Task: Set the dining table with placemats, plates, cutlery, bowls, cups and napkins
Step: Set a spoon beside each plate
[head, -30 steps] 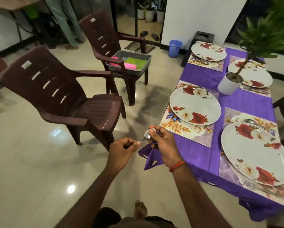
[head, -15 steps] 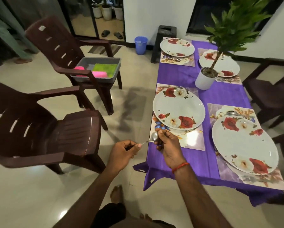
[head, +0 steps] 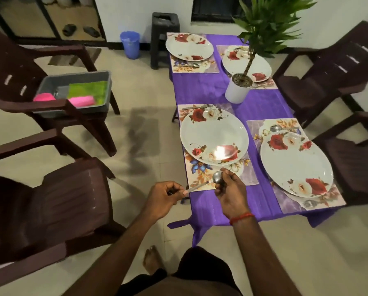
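Four white floral plates sit on four floral placemats across the purple-clothed bench, and the setting nearest my left side is the one in hand. A second ago I held the steel spoon short of the bench corner, over the floor. Now its bowl hangs above the near edge of the near-left floral placemat, just below the white rose-patterned plate, not yet laid down.

My left grip pinches the tip of the handle. My right grip curls its fingers round the bowl end. A steel fork already lies on the far side of this placemat, so I judge that lowering the spoon flat here finishes the cutlery for this seat.

I see no bowls, cups or napkins on the bench. The grey plastic tub on the brown chair holds green and pink cloth, likely the napkins to fetch next.
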